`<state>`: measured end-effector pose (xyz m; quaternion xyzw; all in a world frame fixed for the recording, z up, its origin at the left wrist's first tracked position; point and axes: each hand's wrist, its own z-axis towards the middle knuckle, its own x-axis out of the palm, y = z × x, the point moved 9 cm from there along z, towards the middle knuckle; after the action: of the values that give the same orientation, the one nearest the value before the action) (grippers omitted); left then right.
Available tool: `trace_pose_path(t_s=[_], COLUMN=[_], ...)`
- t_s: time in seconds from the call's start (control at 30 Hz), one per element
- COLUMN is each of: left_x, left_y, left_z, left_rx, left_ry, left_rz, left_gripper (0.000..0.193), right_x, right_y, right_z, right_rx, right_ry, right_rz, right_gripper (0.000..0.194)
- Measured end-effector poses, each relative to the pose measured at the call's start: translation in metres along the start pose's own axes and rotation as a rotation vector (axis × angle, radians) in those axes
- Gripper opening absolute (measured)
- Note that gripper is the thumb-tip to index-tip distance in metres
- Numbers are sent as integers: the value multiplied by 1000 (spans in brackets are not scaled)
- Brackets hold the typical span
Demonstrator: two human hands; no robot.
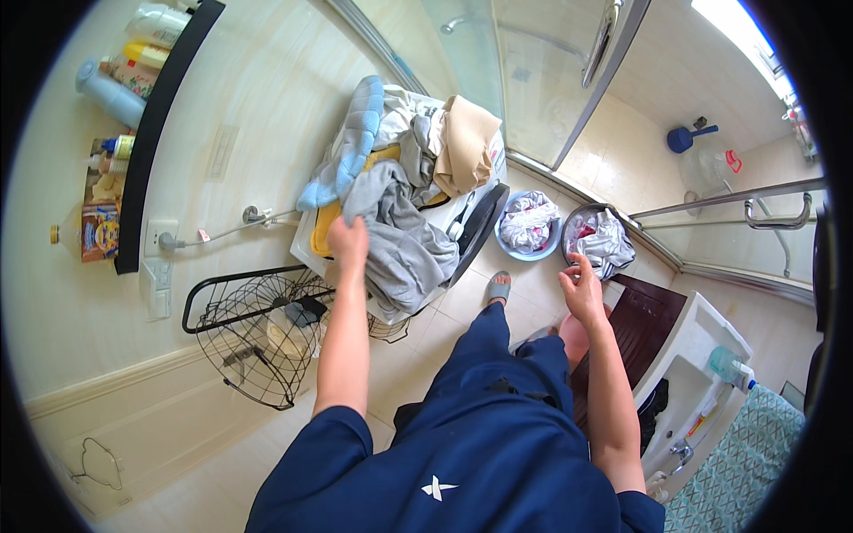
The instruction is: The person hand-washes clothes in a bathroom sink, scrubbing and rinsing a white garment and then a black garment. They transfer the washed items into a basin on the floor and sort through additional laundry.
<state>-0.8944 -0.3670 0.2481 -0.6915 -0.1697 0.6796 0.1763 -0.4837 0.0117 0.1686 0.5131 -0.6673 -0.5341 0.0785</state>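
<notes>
My left hand (348, 243) grips the edge of a grey cloth garment (400, 233), which hangs down over the front of a white washing machine (303, 250). On the machine's top, the same heap holds a light-blue quilted cloth (360, 130), a beige cloth piece (468, 146), white cloth (398, 110) and a mustard-yellow cloth (322, 230). The machine's round dark door (481, 230) stands out at its side. My right hand (583, 290) is in the air with fingers apart and nothing in it, close to a dark-rimmed basin with silvery-white clothes (610, 243).
A light-blue basin (501, 246) on the floor holds white laundry (530, 220). Below the machine's left corner is a black wire basket (266, 346). A glass shower door (533, 86) rises behind; the white sink (706, 340) and a pink basin (572, 336) are at right.
</notes>
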Motion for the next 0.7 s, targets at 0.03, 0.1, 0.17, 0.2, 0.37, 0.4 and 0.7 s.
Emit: trace_pose_path(t_s=[0.03,0.1,0.17,0.2,0.37,0.4,0.7], left_x=[-20,-49,-79,-93,-143,-150,16], left_y=[1,4,-8,-21,-57,-65,-302], left_z=[-10,-30,-52,-69,-133,-143,-263], left_rx=[-2,-156,-245,-197,-153,-162,201], left_ry=[-43,20,133,190,-33,-127,898], left_rz=[-421,-1119,-1317,-1394,-1389,-1344,-1056], left_gripper=[25,15,45,54,53,56,60], right_x=[0,1,1,1,4,6,-4], right_y=[-5,-19,-25,-21,2,7,-20], right_z=[1,3,6,8,6,3,-21], right_rx=[26,123,165,150,213,233,346], right_ry=[-10,9,26,48,247,320,764], right_rz=[23,112,241,311,534,575,879], right_gripper=[51,49,43,40,32,35,87])
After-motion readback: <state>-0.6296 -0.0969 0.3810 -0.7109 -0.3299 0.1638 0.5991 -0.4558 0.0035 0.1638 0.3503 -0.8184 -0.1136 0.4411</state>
